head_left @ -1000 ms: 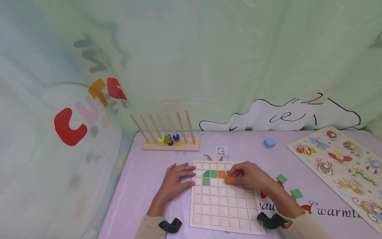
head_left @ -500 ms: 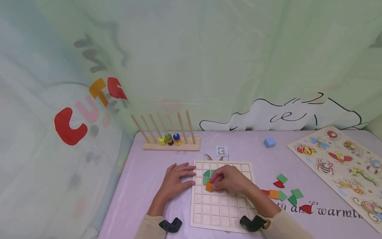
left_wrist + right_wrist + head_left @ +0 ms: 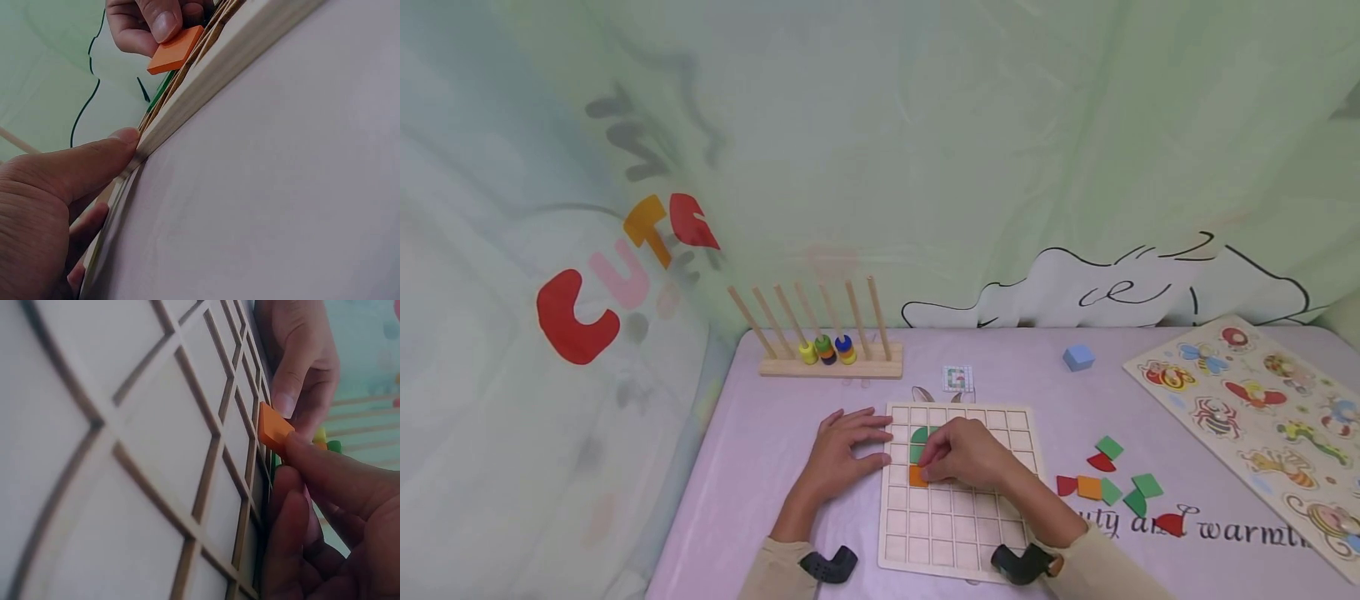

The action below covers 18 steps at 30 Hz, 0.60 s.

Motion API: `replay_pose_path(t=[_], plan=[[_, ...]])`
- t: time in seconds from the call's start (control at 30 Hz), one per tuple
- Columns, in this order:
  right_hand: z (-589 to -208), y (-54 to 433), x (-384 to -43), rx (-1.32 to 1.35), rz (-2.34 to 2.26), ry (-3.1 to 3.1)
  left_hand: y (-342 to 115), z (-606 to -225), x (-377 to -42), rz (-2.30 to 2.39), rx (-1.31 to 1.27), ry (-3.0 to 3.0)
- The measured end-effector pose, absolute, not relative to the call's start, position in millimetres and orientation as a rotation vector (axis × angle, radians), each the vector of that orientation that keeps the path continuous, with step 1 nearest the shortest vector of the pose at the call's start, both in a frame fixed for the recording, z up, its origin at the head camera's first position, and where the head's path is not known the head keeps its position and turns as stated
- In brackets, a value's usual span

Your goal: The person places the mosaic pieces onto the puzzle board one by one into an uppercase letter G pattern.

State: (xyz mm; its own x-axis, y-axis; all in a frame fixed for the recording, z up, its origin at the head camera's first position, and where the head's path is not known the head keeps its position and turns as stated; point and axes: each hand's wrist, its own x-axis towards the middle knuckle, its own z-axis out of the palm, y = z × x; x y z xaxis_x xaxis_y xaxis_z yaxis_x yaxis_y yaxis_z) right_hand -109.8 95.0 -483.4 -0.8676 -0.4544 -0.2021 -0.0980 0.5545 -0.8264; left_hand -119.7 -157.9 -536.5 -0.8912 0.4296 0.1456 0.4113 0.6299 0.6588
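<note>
My right hand (image 3: 966, 452) pinches an orange square tile (image 3: 918, 476) between thumb and fingers, at a cell of the wooden grid board (image 3: 951, 529). The tile sits just below the green tiles (image 3: 917, 435) in the board's left part. In the left wrist view the orange tile (image 3: 176, 50) is tilted, one edge by the grid ridges. My left hand (image 3: 846, 456) lies with spread fingers along the board's left edge, its fingertips touching the rim. The right hand hides the cells beneath it, including those in the row beside the green tiles.
Several loose red, green and orange tiles (image 3: 1090, 487) lie right of the board. Behind it are a small pattern card (image 3: 957, 379), a wooden peg stand with beads (image 3: 831, 369) and a blue block (image 3: 1078, 357). An insect puzzle board (image 3: 1247, 400) lies far right.
My right hand has moved left and slightly down across the board, carrying the orange tile to the cell under the green ones. The left hand has stayed put.
</note>
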Motion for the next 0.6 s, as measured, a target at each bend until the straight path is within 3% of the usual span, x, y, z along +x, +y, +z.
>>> replay_pose_path(t=[0.6], plan=[[-491.8, 88.0, -107.0, -0.372, -1.213, 2.525, -158.2, -536.7, -119.9, 1.138, 0.729, 2.815]])
